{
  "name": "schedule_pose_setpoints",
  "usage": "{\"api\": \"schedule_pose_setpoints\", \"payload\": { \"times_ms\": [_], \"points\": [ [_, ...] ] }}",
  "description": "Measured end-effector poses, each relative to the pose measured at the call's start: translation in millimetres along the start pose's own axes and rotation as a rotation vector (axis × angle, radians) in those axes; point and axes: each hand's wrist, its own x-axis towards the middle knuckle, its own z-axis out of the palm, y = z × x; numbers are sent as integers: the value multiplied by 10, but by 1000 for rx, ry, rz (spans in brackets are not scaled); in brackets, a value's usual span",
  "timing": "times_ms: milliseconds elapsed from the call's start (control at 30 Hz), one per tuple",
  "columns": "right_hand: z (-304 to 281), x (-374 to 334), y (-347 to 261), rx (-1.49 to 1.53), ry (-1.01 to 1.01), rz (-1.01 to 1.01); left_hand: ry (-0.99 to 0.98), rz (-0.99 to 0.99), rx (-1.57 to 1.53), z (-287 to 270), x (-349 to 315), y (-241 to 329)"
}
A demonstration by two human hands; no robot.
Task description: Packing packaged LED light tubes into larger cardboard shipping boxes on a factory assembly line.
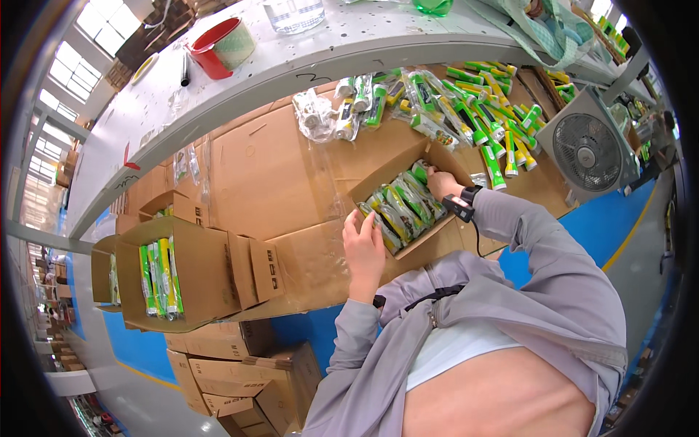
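Observation:
An open cardboard box (415,250) stands in front of me, holding a row of bagged green and yellow flashlights (399,207). My right hand (443,183) reaches in at its right end, fingers bent onto a bagged flashlight (420,170) there; the fingertips are partly hidden. At the box's left side is my left hand (364,251), its fingers apart and pointing up by the rim, with nothing seen in it. Beyond the box lies a heap of loose green and yellow flashlights (495,109), some in clear bags.
On the left, another open box (196,255) holds bagged flashlights. A grey fan (586,149) stands at the right. Across the far side runs a white shelf (156,102) with a red tape roll (211,58). Folded cartons (226,375) are stacked below, on the lower left.

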Motion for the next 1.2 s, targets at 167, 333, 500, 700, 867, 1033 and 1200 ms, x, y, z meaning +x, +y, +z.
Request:
{"api": "schedule_pose_setpoints", "payload": {
  "times_ms": [167, 333, 500, 700, 867, 1033, 1200],
  "points": [
    [-327, -253, 164, 109, 2, -46, -166, -160, -90, 126, -48, -50],
    [-475, -370, 395, 152, -259, -132, -242, -203, -101, 126, -12, -22],
    [-89, -122, 413, 25, -479, -420, -233, -201, -155, 166, -34, -57],
    [-192, -179, 200, 70, -481, -252, -249, -200, -207, 170, 26, -30],
    [-352, -28, 249, -84, -684, -469, -301, -199, -189, 120, 68, -91],
    [-583, 154, 214, 280, -256, -130, -340, -228, -204, 56, 77, -81],
    [-512, 462, 118, 173, -350, -153, -337, -199, -187, 92, 102, -74]
  ]
}}
